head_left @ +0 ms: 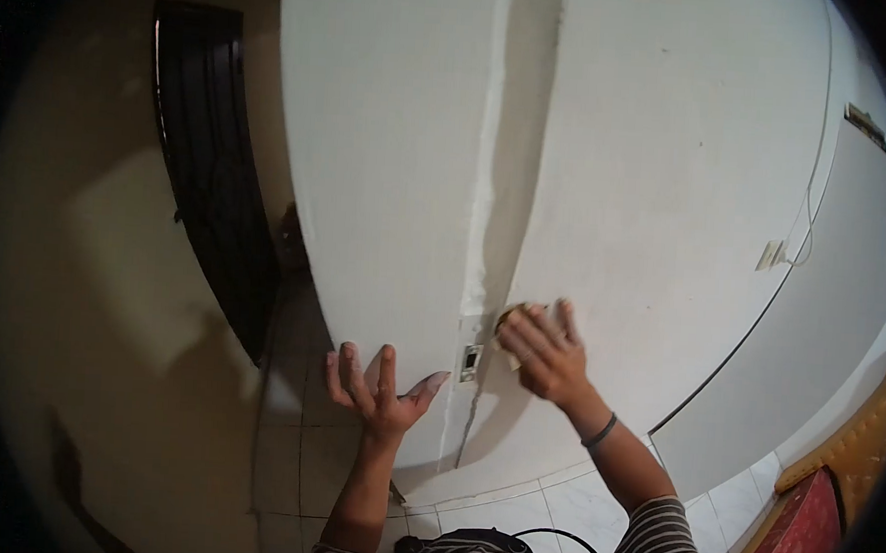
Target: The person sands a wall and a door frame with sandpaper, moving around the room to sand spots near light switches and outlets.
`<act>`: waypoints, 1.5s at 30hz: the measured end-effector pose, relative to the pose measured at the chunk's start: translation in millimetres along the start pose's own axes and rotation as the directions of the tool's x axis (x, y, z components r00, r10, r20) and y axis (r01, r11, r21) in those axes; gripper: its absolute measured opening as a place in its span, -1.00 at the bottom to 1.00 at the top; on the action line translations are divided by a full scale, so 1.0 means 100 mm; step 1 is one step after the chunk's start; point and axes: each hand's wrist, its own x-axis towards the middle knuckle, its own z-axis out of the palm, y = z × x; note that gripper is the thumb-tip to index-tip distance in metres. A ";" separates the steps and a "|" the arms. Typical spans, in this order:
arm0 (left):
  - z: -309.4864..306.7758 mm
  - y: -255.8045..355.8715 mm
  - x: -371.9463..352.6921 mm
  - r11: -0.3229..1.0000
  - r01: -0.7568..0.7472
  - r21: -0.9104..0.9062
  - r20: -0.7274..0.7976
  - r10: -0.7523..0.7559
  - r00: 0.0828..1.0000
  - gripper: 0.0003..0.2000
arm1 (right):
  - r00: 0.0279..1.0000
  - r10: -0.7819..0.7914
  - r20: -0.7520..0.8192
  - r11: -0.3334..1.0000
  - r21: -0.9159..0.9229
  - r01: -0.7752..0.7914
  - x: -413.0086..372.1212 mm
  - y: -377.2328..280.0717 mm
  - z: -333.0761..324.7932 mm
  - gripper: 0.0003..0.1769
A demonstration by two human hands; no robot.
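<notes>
A white panel (378,173) and a white wall surface (657,208) meet at a recessed vertical strip (524,121) with a rough white line of filler along it. My left hand (381,398) rests with its fingers spread on the lower part of the panel. Pressed to the wall just right of the strip, my right hand (544,352) has its fingers over a folded, yellowish-brown piece of sandpaper (506,322), mostly hidden beneath them. Between the two hands sits a small plate (472,362) with a dark slot.
A dark door (203,164) stands at the left. A socket with a plugged-in white cable (769,256) is on the right wall. Yellow padded furniture (855,438) and a red patterned surface (790,540) are at lower right. White tiles (571,504) cover the floor.
</notes>
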 end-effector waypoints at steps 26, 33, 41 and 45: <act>0.17 -0.44 -0.23 0.622 0.252 -0.741 0.295 -0.036 0.955 -0.12 | 0.735 0.567 -0.372 0.806 0.066 -0.588 0.14 -0.96 0.26 -0.47; -0.15 -0.76 0.25 0.325 0.239 -0.915 0.192 -0.170 0.966 -0.08 | 0.836 0.514 -0.193 0.856 0.049 -0.515 0.09 -1.41 0.46 -0.45; -1.38 -1.31 1.92 -0.871 0.157 -0.466 0.252 0.039 0.967 -0.39 | 0.837 0.523 -0.162 0.851 0.043 -0.524 0.07 -1.46 0.47 -0.45; -1.51 -1.16 2.04 -0.927 0.109 -0.360 0.291 0.000 0.957 -0.38 | 0.837 0.525 -0.153 0.850 0.042 -0.525 0.06 -1.47 0.46 -0.43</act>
